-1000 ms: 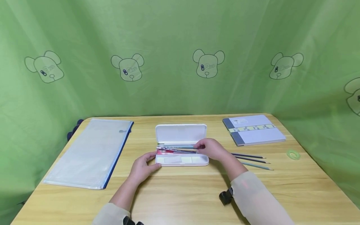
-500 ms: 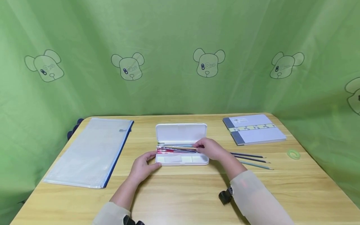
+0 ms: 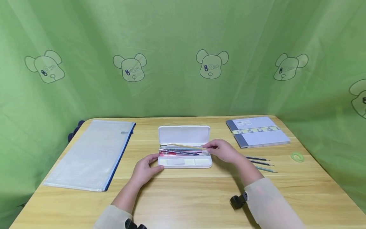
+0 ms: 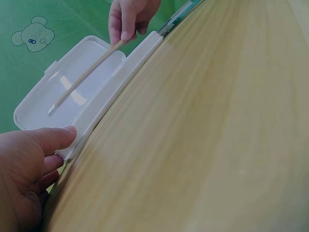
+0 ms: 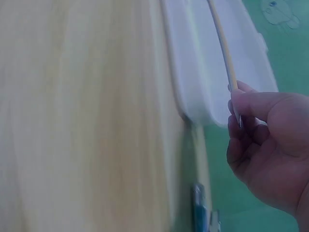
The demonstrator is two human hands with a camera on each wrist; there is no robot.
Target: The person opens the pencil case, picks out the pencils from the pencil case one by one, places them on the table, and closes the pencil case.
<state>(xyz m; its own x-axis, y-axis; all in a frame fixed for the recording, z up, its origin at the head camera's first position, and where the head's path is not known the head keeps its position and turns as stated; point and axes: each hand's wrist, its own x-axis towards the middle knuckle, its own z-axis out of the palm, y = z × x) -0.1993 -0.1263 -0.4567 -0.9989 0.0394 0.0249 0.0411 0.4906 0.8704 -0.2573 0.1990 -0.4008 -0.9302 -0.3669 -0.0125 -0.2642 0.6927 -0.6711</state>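
Observation:
A white pencil case [image 3: 186, 163] lies with its lid raised in the middle of the table, several pencils and a red item inside. My left hand [image 3: 144, 170] grips its left end, thumb on the front corner and fingers at the side, as the left wrist view [image 4: 29, 169] also shows. Above the case's right end my right hand [image 3: 224, 150] pinches a yellow pencil [image 3: 187, 146] near one end, between thumb and fingers. In the right wrist view, that pencil [image 5: 223, 43] has its dark point by the fingertips; its whitish other end slants over the case towards the left.
Three pencils [image 3: 264, 163] lie on the table, partly behind the right forearm. A grey-and-lilac notebook [image 3: 260, 132] is at the back right, with a green ring [image 3: 297, 157] in front of it. On the left lies a translucent zip folder [image 3: 91, 156]. A green curtain hangs behind.
My right hand has drawn the yellow pencil up out of the case and shifted slightly right with it. My left hand has stayed at the case's left end.

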